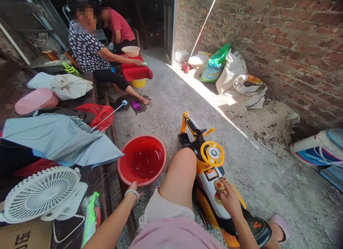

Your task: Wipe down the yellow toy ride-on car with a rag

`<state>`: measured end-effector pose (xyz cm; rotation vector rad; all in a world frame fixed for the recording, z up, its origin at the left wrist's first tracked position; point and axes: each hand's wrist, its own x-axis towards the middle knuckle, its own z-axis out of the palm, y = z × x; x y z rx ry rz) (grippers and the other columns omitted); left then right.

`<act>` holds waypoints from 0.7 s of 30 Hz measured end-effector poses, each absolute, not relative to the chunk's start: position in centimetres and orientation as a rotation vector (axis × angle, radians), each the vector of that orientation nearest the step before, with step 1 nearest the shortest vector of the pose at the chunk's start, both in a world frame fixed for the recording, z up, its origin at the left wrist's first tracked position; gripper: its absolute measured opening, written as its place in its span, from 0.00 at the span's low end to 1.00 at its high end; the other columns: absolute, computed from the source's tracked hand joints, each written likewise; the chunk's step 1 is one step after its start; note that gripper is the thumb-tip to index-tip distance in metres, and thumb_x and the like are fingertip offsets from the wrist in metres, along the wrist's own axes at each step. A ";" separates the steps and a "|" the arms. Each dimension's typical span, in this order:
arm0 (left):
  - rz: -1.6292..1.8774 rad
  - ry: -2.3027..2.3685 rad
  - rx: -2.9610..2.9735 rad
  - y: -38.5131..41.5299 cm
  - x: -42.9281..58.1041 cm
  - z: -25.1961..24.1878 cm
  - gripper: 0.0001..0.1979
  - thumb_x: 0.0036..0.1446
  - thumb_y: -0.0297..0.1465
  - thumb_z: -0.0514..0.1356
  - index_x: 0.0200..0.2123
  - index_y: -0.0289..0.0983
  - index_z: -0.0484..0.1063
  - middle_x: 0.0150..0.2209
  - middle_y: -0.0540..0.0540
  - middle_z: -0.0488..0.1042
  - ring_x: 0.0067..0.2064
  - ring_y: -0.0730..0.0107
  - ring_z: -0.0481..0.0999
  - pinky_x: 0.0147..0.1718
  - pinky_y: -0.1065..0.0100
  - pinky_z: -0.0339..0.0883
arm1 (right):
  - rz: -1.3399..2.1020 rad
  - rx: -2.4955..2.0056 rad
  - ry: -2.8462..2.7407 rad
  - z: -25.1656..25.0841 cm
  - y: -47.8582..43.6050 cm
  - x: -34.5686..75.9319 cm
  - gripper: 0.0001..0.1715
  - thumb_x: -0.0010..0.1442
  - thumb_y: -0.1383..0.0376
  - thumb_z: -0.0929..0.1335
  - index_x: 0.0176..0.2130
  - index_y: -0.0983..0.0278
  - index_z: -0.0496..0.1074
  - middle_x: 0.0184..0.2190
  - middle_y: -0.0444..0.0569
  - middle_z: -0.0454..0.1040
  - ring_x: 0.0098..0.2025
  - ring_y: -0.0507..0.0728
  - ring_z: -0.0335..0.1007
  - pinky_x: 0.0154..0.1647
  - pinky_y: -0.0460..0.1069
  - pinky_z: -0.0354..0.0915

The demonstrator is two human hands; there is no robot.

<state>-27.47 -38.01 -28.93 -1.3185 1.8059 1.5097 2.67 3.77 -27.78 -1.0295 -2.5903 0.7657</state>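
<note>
My left hand [132, 190], with a beaded bracelet on the wrist, sits at the rim of a red plastic basin [142, 160] holding reddish water. Its fingers are mostly hidden, so I cannot tell how they are set. My right hand [227, 199] pinches a small orange-and-tan patterned piece [219, 191] against the white body of a yellow toy ride-on excavator [210, 163]. What the piece is made of is unclear. My bare knee [182, 170] rises between the basin and the toy.
On the wooden bench at left lie a blue-grey folded umbrella [61, 140] and a white desk fan [41, 193]. Farther off, a seated person [88, 50] reaches over a red cloth [135, 72]. Stuffed bags [227, 68] lean against the brick wall [268, 34].
</note>
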 end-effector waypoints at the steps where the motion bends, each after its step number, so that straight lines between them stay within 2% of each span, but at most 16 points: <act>1: 1.481 1.626 -1.361 -36.9 -26.5 -29.0 0.14 0.56 0.32 0.64 0.46 0.39 0.71 0.44 0.37 0.78 0.50 0.43 0.81 0.37 0.51 0.80 | 0.776 -1.031 -2.594 -28.2 3.5 3.0 0.33 0.54 0.59 0.62 0.58 0.60 0.73 0.55 0.57 0.76 0.59 0.69 0.72 0.60 0.64 0.69; 4: 1.618 1.075 -1.181 -32.9 -24.6 -29.1 0.12 0.62 0.33 0.61 0.47 0.36 0.73 0.45 0.32 0.80 0.50 0.45 0.83 0.41 0.53 0.81 | 0.777 -1.035 -2.599 -29.0 3.3 3.5 0.34 0.53 0.59 0.62 0.58 0.61 0.73 0.56 0.59 0.76 0.60 0.69 0.72 0.60 0.64 0.70; 8: 1.903 0.986 -1.229 -27.8 -25.0 -28.8 0.12 0.65 0.26 0.55 0.49 0.35 0.73 0.42 0.36 0.81 0.43 0.59 0.85 0.42 0.61 0.81 | 0.789 -1.026 -2.593 -29.1 3.9 3.6 0.35 0.54 0.59 0.62 0.60 0.62 0.72 0.57 0.59 0.75 0.60 0.68 0.72 0.62 0.63 0.69; 11: 2.013 0.996 -1.367 -26.8 -26.3 -28.6 0.14 0.67 0.22 0.51 0.49 0.34 0.72 0.41 0.36 0.80 0.39 0.62 0.85 0.38 0.65 0.82 | 0.784 -1.030 -2.582 -28.9 4.4 3.6 0.35 0.54 0.58 0.62 0.59 0.62 0.72 0.58 0.59 0.75 0.61 0.68 0.71 0.63 0.63 0.68; 15: 2.121 1.229 -1.325 -31.6 -27.9 -28.5 0.07 0.68 0.22 0.53 0.40 0.35 0.71 0.33 0.43 0.79 0.35 0.65 0.85 0.40 0.62 0.83 | 0.791 -1.043 -2.558 -29.0 4.8 3.5 0.35 0.52 0.59 0.63 0.58 0.62 0.73 0.57 0.58 0.76 0.60 0.68 0.71 0.64 0.64 0.66; 17: 2.117 1.412 -1.297 -35.7 -28.5 -28.7 0.07 0.68 0.22 0.56 0.36 0.36 0.69 0.29 0.47 0.77 0.32 0.66 0.84 0.40 0.60 0.83 | 0.811 -1.063 -2.549 -29.2 4.7 3.3 0.35 0.51 0.59 0.63 0.58 0.61 0.73 0.56 0.57 0.76 0.59 0.68 0.71 0.64 0.64 0.66; 21: 1.955 1.606 -1.212 -41.9 -29.3 -29.6 0.09 0.67 0.22 0.56 0.32 0.36 0.68 0.25 0.48 0.75 0.25 0.68 0.80 0.33 0.62 0.83 | 0.866 -1.062 -2.570 -29.5 3.7 2.5 0.36 0.51 0.58 0.63 0.58 0.62 0.73 0.56 0.58 0.76 0.59 0.68 0.71 0.64 0.63 0.66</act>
